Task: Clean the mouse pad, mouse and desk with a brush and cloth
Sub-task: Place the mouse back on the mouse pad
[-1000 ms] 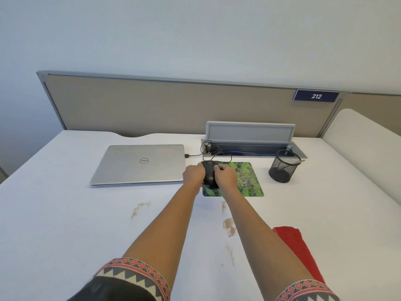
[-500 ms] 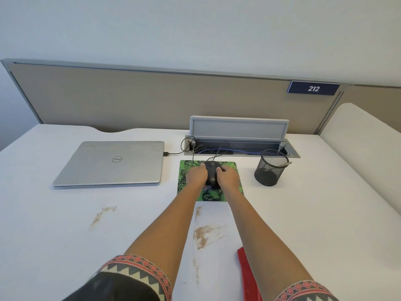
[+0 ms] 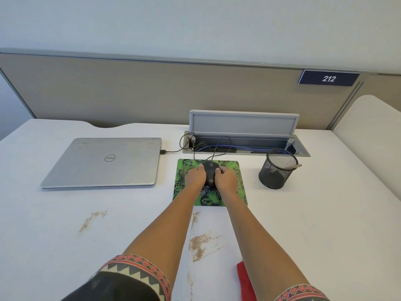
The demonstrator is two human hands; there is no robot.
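Mouse (image 3: pixel 210 175) shifted to mouse pad (image 3: pixel 240 170) centre; left hand (image 3: pixel 195 176), right hand (image 3: pixel 226 179) grip it; mesh cup (image 3: pixel 275 175) holds slim stick (image 3: pixel 293 166).

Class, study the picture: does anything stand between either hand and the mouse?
Nothing visible does. The left hand and the right hand hold the mouse from either side, skin against its shell, as it sits on the green mouse pad.

Blk mouse (image 3: pixel 210 175) on grn pad (image 3: pixel 209 200)

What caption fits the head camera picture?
Person's left hand and right hand hold the black mouse on the green mouse pad.
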